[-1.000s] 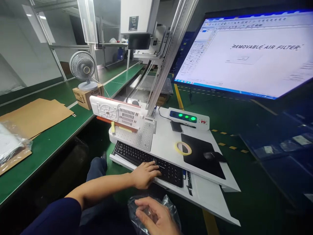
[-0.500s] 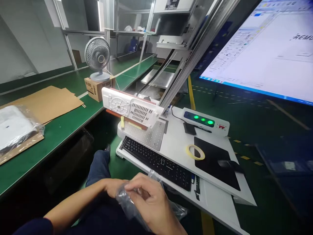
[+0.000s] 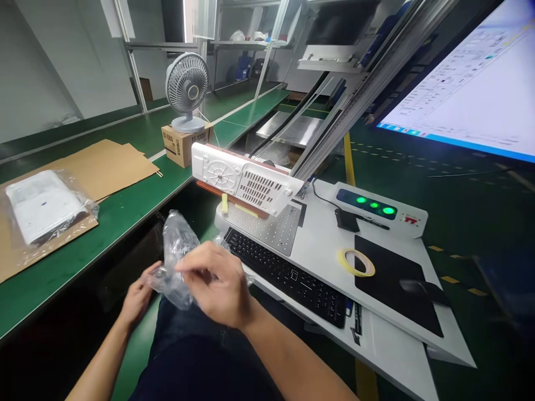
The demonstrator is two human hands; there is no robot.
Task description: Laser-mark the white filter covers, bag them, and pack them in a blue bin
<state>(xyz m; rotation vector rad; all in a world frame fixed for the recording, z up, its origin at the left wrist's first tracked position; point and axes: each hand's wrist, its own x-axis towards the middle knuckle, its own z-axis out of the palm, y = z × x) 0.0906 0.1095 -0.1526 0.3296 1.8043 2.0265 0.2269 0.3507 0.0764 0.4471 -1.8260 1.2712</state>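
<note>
Clear plastic bag (image 3: 178,253) is now being held up over the lap, gripped by both hands. Left hand (image 3: 136,295), lifted off the keyboard (image 3: 288,275), is being closed on its lower end, right hand (image 3: 217,284) beside it.

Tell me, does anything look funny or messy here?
Mostly tidy. The white vented panel on the machine's plate sits slanted, its left end sticking out past the desk. The clear plastic bag between the left hand and right hand is crumpled. Nothing looks spilled or broken.
</note>
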